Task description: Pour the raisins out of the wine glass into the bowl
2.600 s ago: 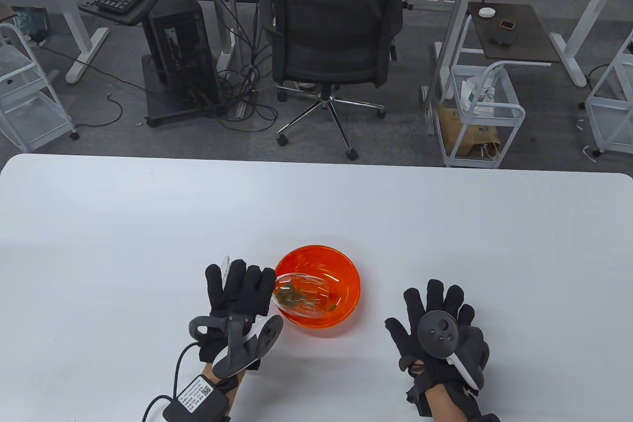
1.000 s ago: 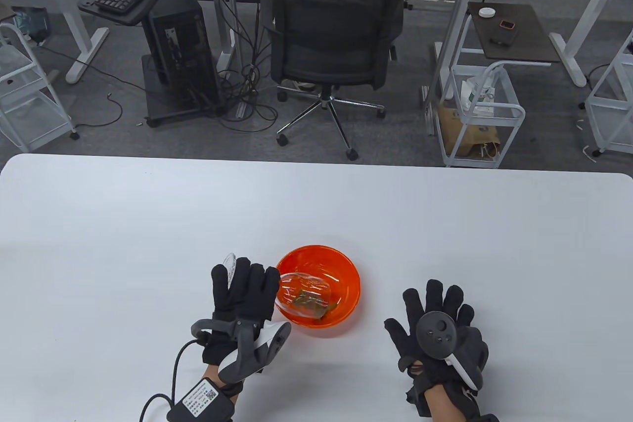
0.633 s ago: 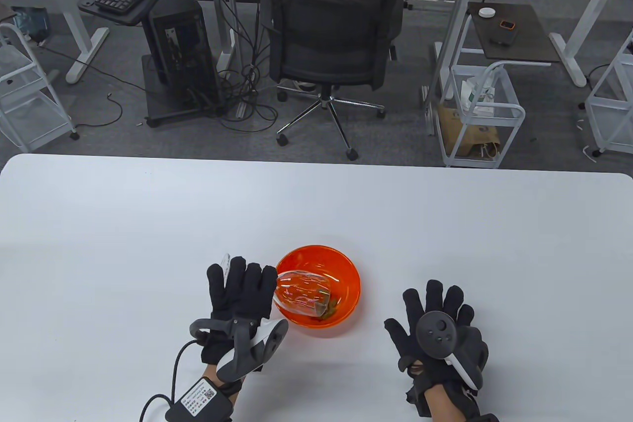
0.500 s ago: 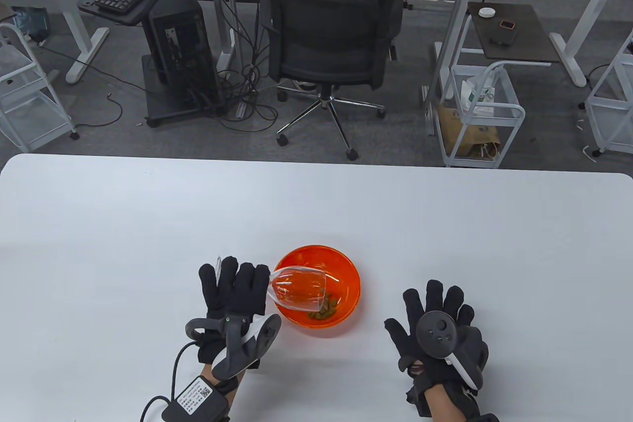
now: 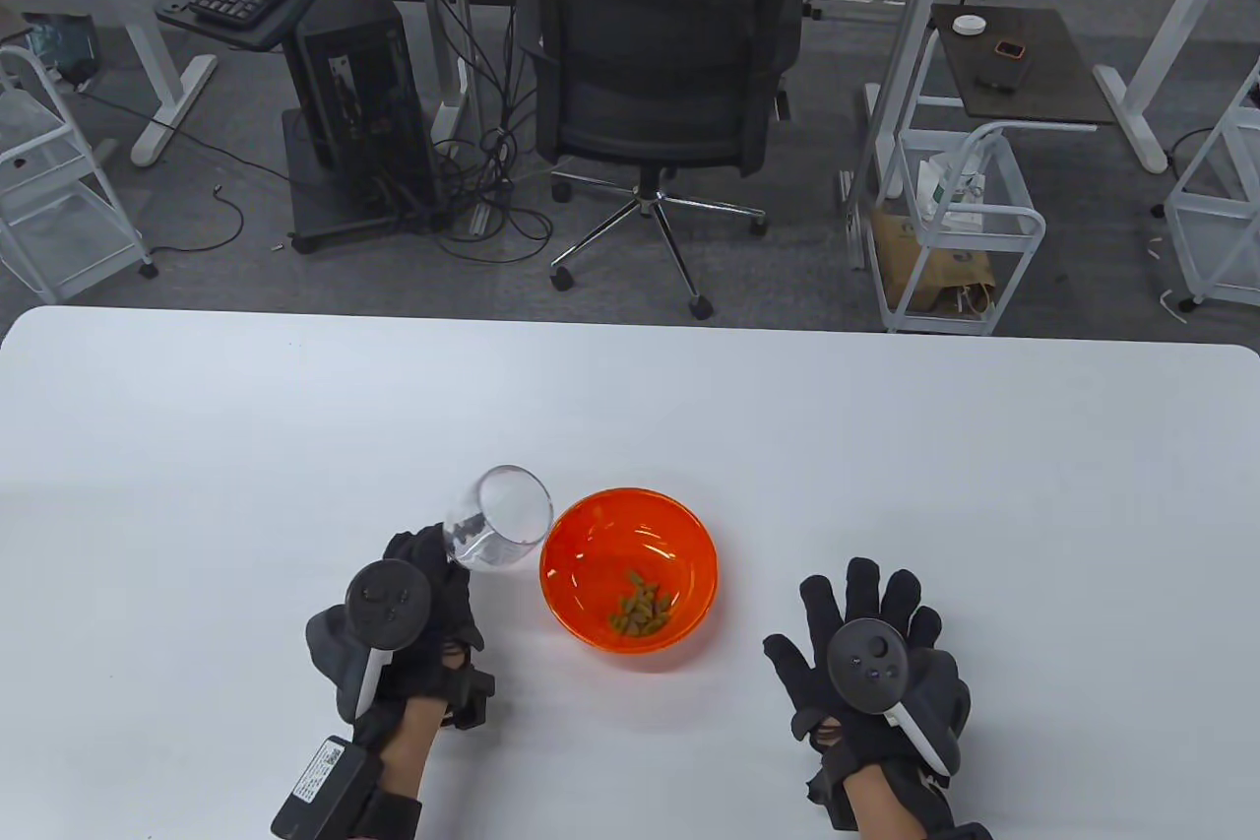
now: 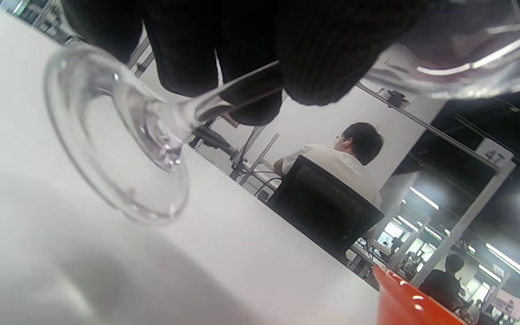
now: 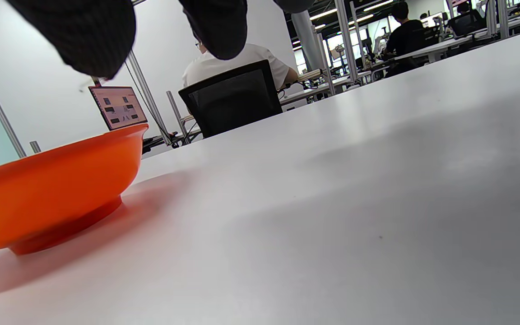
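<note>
In the lower left of the table view, the left hand (image 5: 413, 599) holds the wine glass (image 5: 497, 532) by its stem, and the empty cup of the glass rises above and to the right of the hand, just beside the left rim of the bowl (image 5: 591, 525). In the left wrist view the fingers (image 6: 323, 58) are closed around the thin stem, the round foot (image 6: 120, 135) of the glass is tilted and lifted over the white tabletop (image 6: 242, 253), and the cup is at the upper right of the frame. The orange bowl stands at the lower centre of the table view, and the raisins (image 5: 642, 606) lie in a small heap on its bottom. The right hand (image 5: 866, 663) rests flat on the tabletop at the lower right, fingers spread, holding nothing, well apart from the bowl.
</note>
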A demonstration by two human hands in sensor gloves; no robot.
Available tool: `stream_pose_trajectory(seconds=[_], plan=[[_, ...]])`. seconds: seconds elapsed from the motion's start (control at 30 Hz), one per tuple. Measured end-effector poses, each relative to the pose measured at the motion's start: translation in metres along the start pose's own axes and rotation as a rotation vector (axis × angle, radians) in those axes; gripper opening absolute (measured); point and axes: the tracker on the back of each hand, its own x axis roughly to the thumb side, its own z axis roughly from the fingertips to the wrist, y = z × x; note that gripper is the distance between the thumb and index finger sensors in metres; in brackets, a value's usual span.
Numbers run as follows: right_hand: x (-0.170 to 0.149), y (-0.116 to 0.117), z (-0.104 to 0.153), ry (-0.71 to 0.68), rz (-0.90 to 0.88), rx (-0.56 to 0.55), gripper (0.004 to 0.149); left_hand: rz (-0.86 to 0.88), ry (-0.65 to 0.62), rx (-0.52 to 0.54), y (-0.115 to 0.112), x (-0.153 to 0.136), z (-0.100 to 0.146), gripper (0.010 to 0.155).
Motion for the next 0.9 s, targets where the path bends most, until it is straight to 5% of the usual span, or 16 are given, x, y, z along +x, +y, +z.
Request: stream_pose_trajectory(seconds=[0.17,0.37,0.9], plan=[[0.000,0.001,0.000,0.002,-0.003,0.015,0.072,0.295,0.141,-0.088,-0.007,-0.022,-0.007,0.050],[0.001,0.001,0.000,-0.001,0.004,0.021,0.072,0.396,0.220,-0.081,-0.009,-0.038,-0.013,0.050],[0.001,0.002,-0.001,0.005,0.014,0.026,0.072,0.243,0.347,-0.052,-0.009,-0.052,-0.014,0.050]])
